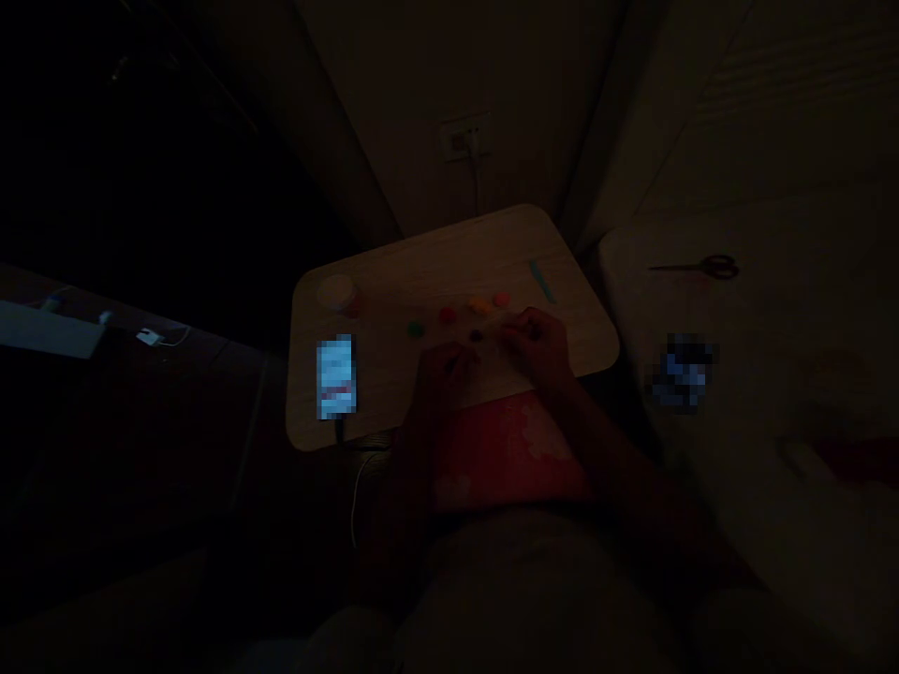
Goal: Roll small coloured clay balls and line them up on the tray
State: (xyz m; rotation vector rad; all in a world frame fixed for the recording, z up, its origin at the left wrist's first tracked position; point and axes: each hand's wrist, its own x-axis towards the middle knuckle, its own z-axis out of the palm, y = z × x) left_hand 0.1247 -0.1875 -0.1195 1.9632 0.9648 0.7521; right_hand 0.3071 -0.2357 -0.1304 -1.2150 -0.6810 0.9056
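In the dim light, my right hand is over the small wooden table, thumb and fingers pinched together. Whatever it pinches is too dark to make out. My left hand is low over the near side of the table, its fingers too dark to read. Small soft-looking lumps lie just beyond the hands: a green lump, a red lump, an orange lump and a pink lump. A dark lump sits between my hands.
A lit phone with a cable is at the table's left, below a round pale tub. A flat blue-green stick lies at the far right. Scissors rest on the pale surface to the right. A wall socket is behind.
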